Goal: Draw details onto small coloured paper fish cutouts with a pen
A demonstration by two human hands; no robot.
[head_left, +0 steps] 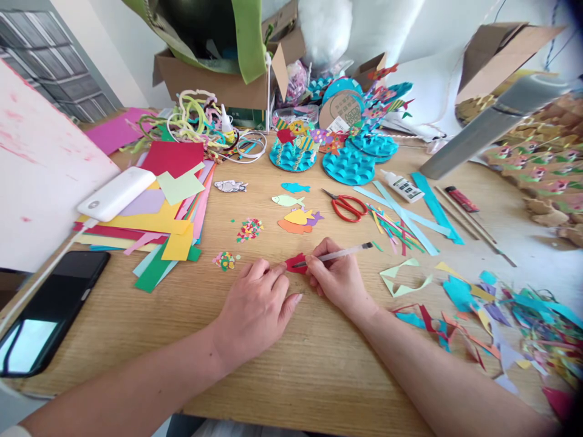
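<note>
My right hand [334, 276] grips a slim pen [348, 250], its tip on a small red paper cutout [296, 263]. The cutout lies flat on the wooden table, partly hidden under my fingers. My left hand [257, 303] rests palm down with its fingertips on the cutout's left edge, thumb held apart. Just beyond are paper fish: a blue one [296, 187], a pale green one [288, 200], and an overlapping group with a yellow fish [299, 216] on top. A patterned grey fish [231, 186] lies to their left.
Red-handled scissors [348, 207], a glue bottle [403, 186] and paper strips lie beyond my right hand. Paper scraps [460, 294] spread at right. Coloured sheets [177, 158], a white power bank [116, 193] and a phone [54, 309] are left. Blue decorated stands [348, 168] stand behind.
</note>
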